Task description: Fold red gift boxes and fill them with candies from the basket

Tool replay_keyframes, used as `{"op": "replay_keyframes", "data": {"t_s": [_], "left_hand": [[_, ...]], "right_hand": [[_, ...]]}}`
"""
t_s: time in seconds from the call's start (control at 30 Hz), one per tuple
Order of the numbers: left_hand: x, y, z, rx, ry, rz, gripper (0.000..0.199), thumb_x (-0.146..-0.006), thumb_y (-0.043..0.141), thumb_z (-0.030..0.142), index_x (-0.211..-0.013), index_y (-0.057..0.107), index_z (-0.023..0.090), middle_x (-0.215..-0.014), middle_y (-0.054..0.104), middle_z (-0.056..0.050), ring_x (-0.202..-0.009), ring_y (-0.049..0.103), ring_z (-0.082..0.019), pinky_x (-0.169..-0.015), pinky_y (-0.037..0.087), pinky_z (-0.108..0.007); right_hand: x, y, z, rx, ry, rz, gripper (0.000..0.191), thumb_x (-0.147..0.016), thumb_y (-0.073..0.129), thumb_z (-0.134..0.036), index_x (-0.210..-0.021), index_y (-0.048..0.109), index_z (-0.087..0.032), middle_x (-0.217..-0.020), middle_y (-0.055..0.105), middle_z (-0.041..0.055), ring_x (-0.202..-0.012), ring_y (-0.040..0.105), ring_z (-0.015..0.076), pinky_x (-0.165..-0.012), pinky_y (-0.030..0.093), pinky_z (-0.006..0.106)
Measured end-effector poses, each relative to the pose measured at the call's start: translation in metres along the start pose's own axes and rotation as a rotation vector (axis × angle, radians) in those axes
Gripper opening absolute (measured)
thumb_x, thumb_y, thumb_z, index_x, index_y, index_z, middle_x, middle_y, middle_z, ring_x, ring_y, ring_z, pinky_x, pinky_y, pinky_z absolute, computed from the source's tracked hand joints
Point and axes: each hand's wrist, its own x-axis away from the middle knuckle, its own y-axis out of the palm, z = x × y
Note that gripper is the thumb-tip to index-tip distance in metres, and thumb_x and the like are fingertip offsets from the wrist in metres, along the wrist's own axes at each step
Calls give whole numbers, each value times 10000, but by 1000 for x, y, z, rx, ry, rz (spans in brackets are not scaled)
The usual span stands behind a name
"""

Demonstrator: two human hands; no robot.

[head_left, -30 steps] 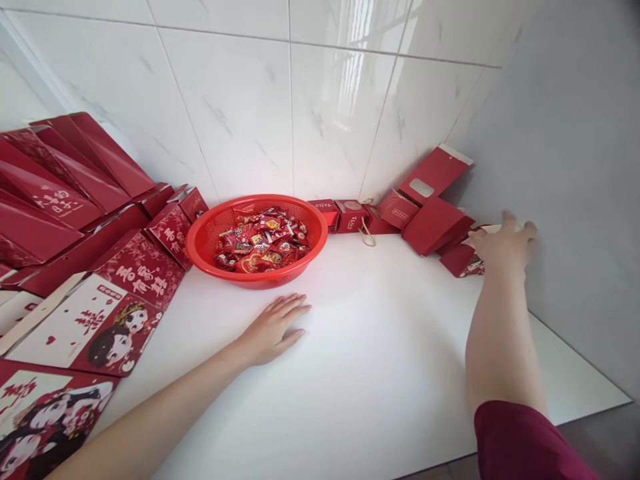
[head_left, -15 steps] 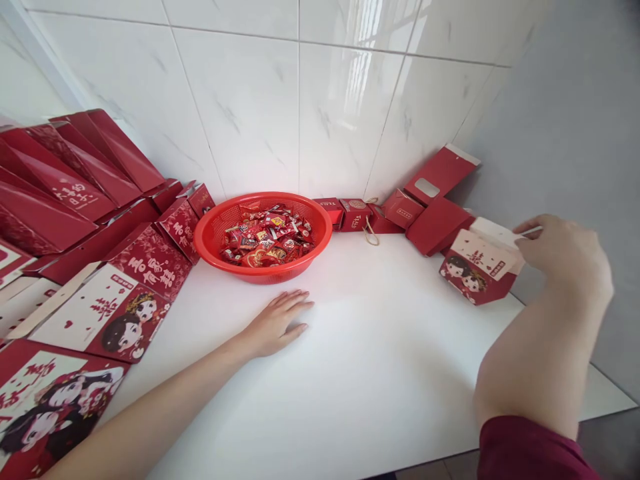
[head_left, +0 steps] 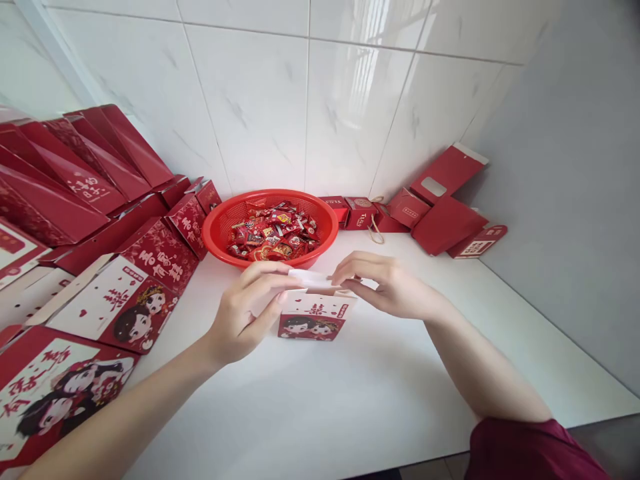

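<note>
In front of me a small red and white paper gift box (head_left: 313, 319) with two cartoon figures stands upright on the white table, its top open. My left hand (head_left: 253, 313) grips its left side, thumb on the front face and fingers behind. My right hand (head_left: 383, 283) pinches the top edge at the right, by a white flap (head_left: 313, 278). Just behind the box sits a red plastic basket (head_left: 215, 230) filled with wrapped candies (head_left: 275, 233), partly hidden by my left fingers.
Many red gift boxes (head_left: 150, 267) are lined up along the left side. More red boxes (head_left: 447, 223) lie at the back right, some with a string loop (head_left: 376, 230). A tiled wall (head_left: 260, 100) rises behind the white table (head_left: 400, 387), and a grey panel (head_left: 565, 200) stands at the right.
The gift box has moved from the right side to the middle of the table in my right hand. My left hand has lifted off the tabletop and taken hold of it.
</note>
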Motion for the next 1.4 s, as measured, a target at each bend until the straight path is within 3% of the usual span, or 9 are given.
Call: {"op": "replay_keyframes", "data": {"t_s": [0.17,0.33,0.53,0.77,0.93,1.07,1.2,1.3,1.4], "left_hand": [[-2,-12,6,45,-22,-114,285,-903,587,165,-1174,621,247,-1098,693,-37,-1020,662,-189,-874,559,-313],[4,-12,5,20,-74,-303,428,-926,584,235,-1349,551,291,-1285,667,-17,-1140,658,-207,-981,548,-329],[-3,-13,3,141,-250,-531,314,-994,473,287,-1236,673,280,-1180,721,-4,-1070,684,-185,-899,574,-282],[0,-5,12,39,139,-229,278,-889,607,113,-1142,697,186,-1057,744,-47,-976,684,-177,-884,544,-300],[6,0,12,-49,197,-268,224,-881,613,125,-1084,682,194,-1124,730,-43,-996,691,-182,-882,535,-320],[5,0,9,-69,174,-351,89,-912,586,170,-976,644,190,-1119,730,-36,-1019,691,-176,-857,517,-310],[5,0,6,-104,219,-402,52,-932,557,191,-948,606,182,-1103,733,-42,-1015,692,-187,-815,498,-311],[6,-1,4,-145,249,-429,103,-933,560,215,-1025,594,185,-1145,723,-41,-931,697,-194,-781,489,-326],[6,-2,4,-162,260,-453,139,-936,555,236,-1062,581,181,-1168,714,-47,-897,689,-199,-764,481,-327]], "right_hand": [[-2,13,-9,-122,6,-32,259,-980,487,-217,-1204,615,-237,-1121,692,68,-1005,660,187,-847,567,340],[1,16,-13,-81,16,-94,349,-990,480,-212,-1316,596,-257,-1341,619,59,-1177,627,189,-971,538,347],[1,18,-10,-75,116,-177,266,-992,509,-299,-1141,716,-223,-1205,707,46,-1030,696,183,-893,544,308],[0,22,-16,26,215,-175,248,-986,504,-266,-979,746,-215,-812,740,-8,-636,612,101,-631,442,233],[1,21,-19,43,225,-202,233,-988,495,-288,-960,716,-219,-612,645,-40,-480,496,82,-533,373,228],[4,17,-20,95,224,-195,224,-1007,471,-315,-1133,635,-228,-852,727,1,-620,624,110,-622,451,246],[4,19,-20,186,25,-84,219,-996,487,-282,-1159,611,-205,-1090,689,71,-896,655,171,-745,499,300],[1,25,-20,64,-233,-44,149,-966,528,-213,-1076,621,-174,-1039,679,85,-968,626,182,-842,503,332],[0,29,-20,-30,-291,-107,190,-950,554,-205,-1130,595,-160,-1021,688,87,-1000,617,193,-883,501,358]]}}
